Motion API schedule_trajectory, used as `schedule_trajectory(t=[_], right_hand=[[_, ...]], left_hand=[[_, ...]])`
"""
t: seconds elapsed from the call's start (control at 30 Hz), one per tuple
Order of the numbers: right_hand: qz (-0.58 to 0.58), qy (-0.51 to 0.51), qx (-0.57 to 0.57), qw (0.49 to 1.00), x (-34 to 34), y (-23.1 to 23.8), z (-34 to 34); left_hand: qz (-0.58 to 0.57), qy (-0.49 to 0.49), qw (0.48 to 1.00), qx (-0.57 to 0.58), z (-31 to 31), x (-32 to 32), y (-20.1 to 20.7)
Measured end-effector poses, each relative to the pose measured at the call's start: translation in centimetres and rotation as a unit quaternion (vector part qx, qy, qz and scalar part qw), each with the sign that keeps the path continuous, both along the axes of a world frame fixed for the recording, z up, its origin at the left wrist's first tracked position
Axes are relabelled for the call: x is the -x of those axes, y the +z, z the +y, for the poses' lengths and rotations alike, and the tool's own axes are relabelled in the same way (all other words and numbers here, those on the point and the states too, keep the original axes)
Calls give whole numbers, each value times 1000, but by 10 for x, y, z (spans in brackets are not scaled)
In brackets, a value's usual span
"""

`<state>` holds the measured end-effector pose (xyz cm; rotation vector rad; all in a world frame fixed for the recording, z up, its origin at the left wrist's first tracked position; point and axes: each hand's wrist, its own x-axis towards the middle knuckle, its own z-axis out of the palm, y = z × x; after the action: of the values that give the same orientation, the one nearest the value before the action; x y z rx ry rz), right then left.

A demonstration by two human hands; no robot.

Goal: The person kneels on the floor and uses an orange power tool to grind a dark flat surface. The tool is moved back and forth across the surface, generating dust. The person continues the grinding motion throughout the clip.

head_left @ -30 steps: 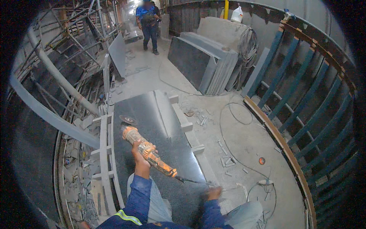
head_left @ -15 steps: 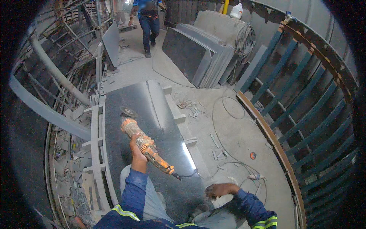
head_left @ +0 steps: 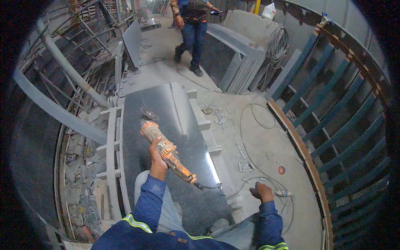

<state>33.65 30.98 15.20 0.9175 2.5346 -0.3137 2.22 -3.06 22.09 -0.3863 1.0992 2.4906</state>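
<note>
Navy-blue long sleeves (head_left: pixel 149 203), yellow-and-silver reflective bands (head_left: pixel 138 224), pale blue-grey trousers (head_left: pixel 166 216)

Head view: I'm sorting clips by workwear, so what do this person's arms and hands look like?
The left sleeve and right sleeve are long and dark blue, each with a silvery band edged in yellow-green. The left hand and right hand are ungloved.

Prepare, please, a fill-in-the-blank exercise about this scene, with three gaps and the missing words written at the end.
1. The person's left hand holds an ____-coloured grinder.
2. In the picture, the blue-green barred frame stands to the ____ of the dark slab.
3. A small, round orange object lies on the grey ____.
Missing words: orange; right; floor.
</note>
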Motion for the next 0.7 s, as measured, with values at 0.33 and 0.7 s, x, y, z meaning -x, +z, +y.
schedule_trajectory(t=[0.33,0.7], right_hand=[[-7,6,14,1000,7,11,-9],[6,7,18,1000,9,19,-12]], left_hand=[[-11,12,1000,9,4,-1,5],[-30,-12,999,5,4,-4,10]])
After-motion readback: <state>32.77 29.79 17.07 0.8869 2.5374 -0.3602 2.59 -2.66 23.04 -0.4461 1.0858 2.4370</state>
